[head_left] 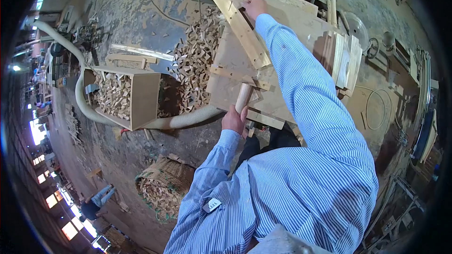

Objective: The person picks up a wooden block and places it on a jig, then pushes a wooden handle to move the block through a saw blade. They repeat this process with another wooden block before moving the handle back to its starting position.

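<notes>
Left hand (233, 120) grips wooden piece (243, 97) by near end.

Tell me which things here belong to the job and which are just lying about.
Likely in the job:
wooden piece in left hand
slanted board near right hand
worktable

Apparently lying about:
wicker basket
offcut heap
box of offcuts
</notes>
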Available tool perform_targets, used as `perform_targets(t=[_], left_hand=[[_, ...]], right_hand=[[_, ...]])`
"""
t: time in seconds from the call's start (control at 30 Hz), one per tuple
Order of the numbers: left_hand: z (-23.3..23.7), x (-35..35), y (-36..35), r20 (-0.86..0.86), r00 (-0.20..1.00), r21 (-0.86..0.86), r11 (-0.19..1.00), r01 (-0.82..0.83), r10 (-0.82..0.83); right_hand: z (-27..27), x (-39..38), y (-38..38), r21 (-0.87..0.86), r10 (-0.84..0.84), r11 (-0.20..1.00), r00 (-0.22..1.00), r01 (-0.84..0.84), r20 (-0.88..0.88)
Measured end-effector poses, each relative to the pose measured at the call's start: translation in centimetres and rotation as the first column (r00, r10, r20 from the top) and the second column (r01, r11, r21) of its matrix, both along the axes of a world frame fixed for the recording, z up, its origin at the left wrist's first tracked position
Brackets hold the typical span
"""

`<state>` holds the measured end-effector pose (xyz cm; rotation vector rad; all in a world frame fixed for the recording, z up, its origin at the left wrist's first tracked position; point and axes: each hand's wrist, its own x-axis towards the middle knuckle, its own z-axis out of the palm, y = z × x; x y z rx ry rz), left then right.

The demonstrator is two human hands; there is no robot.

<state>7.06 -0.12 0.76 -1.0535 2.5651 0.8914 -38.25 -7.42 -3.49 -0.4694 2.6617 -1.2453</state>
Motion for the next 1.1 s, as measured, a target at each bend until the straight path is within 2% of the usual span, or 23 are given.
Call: perform_targets(t=[0.1,0.17,0.3,0.37,0.6,0.67,0.8,0.9,1.0,1.07,1.1], left_hand=[[0.0,-2.0,-0.3,-0.025,1.000,0.005,1.000,0.002,-0.002],[0.1,-3.2,-0.3,-0.005,1.000,-0.004,1.000,-0.006,0.006],[-0.3,-6.6,-0.8,-0.038,0.999,-0.022,1.000,-0.007,0.006],[-0.4,-7.6,-0.8,-0.044,0.999,-0.031,1.000,-0.005,0.003],[-0.4,-10.0,-0.8,-0.025,1.000,-0.061,0.998,-0.008,0.006],[-0.8,-9.7,-0.8,-0.079,0.997,-0.090,0.996,-0.006,-0.001],[-0.5,-9.0,-0.8,-0.051,0.999,-0.093,0.996,0.001,-0.005],[0.1,-7.8,-0.7,-0.042,0.999,-0.086,0.996,0.010,-0.014],[0.1,-6.3,-0.5,-0.058,0.998,-0.062,0.998,0.010,-0.014],[-0.1,-5.1,-0.5,-0.070,0.998,-0.047,0.999,-0.003,0.000],[-0.1,-4.6,-0.5,-0.076,0.997,-0.043,0.999,-0.005,0.002]], right_hand=[[0.3,-1.9,-0.2,-0.040,0.001,0.999,0.997,0.003,0.076],[1.0,-2.7,-0.1,0.005,0.000,1.000,0.999,0.000,-0.033],[1.5,-6.0,-0.4,0.010,0.019,1.000,1.000,-0.019,0.019],[0.9,-7.3,-0.9,0.077,0.001,0.997,0.996,0.006,-0.094],[0.3,-8.9,-1.6,0.088,-0.055,0.994,0.984,0.071,-0.172],[2.2,-7.4,-0.5,0.030,-0.048,0.998,0.995,0.051,-0.091],[1.3,-6.9,0.5,-0.071,-0.112,0.992,0.992,0.108,-0.057],[2.2,-5.2,2.4,-0.106,-0.131,0.988,0.977,0.115,-0.167],[3.4,-3.7,4.3,-0.024,-0.054,0.998,0.973,0.050,-0.225],[3.0,-2.6,4.8,0.018,0.009,1.000,0.894,-0.001,-0.449],[3.3,-1.8,4.9,0.022,0.012,1.000,0.891,-0.002,-0.454]])
